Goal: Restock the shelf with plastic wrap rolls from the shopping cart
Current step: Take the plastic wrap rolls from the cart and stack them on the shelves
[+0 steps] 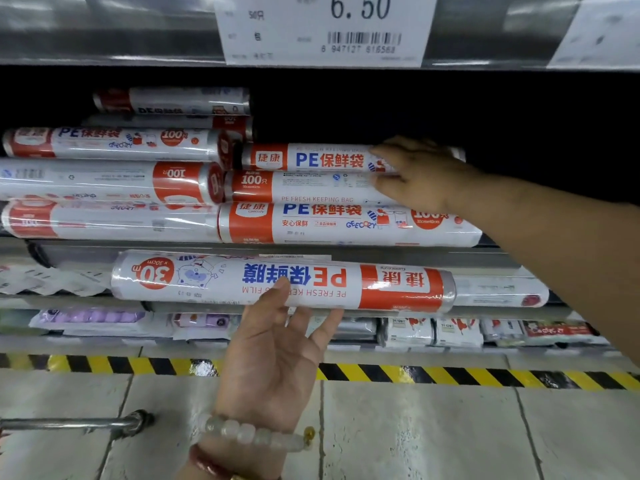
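In front of the shelf, my left hand [273, 355] holds a white and red plastic wrap roll [207, 278] level, thumb on its front and fingers behind it. The roll's print is upside down. Above it, similar white and red rolls lie stacked on the shelf [433, 253]. My right hand [415, 174] reaches in from the right and rests with straight fingers on the top right roll [311, 159] and the roll [311, 187] under it. A dark gap lies to the right of that stack.
A price label [325, 29] hangs on the shelf rail above. Lower shelves carry packets and bags [433, 332]. Yellow and black tape [450, 374] runs along the tiled floor. A metal cart bar [69, 424] shows at lower left.
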